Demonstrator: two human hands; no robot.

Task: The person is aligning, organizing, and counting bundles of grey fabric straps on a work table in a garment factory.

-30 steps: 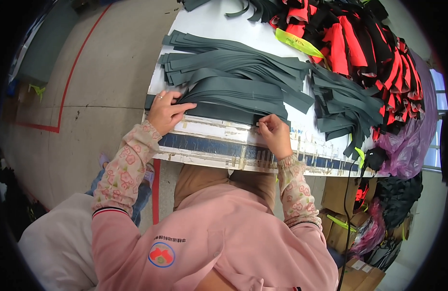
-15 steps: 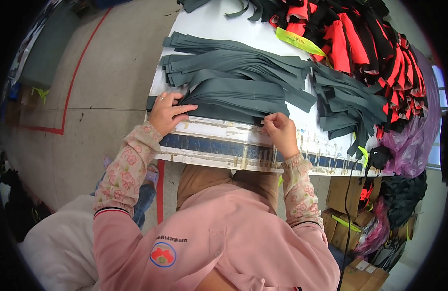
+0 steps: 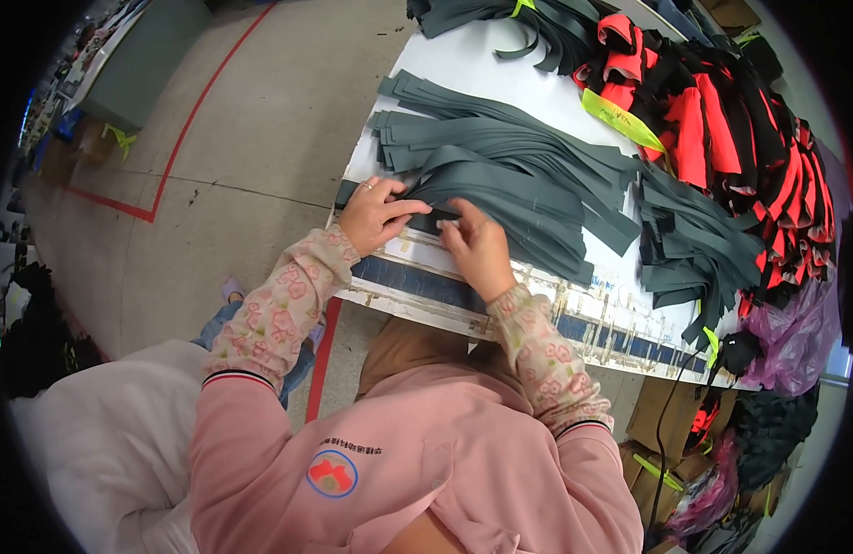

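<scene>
Several stacks of dark grey-green fabric strips (image 3: 505, 196) lie on the white table, their ends fanned out. My left hand (image 3: 378, 219) rests at the near left corner of the closest stack, its index finger stretched to the right over a dark strip (image 3: 426, 222) along the table edge. Just to its right is my right hand (image 3: 479, 247), thumb and forefinger apart on either side of that strip. Whether they touch it is hard to make out. Part of the strip is hidden under my fingers.
The table's near edge (image 3: 528, 309) carries worn tape and a blue band. More grey-green strips (image 3: 699, 231) lie to the right, beside a heap of red and black pieces (image 3: 703, 129). A purple plastic bag (image 3: 800, 323) and cardboard boxes (image 3: 662, 425) are at the right.
My right hand has moved left along the table edge, close to my left hand, and its pinch has opened. The whole view has shifted, so the table sits farther right.
</scene>
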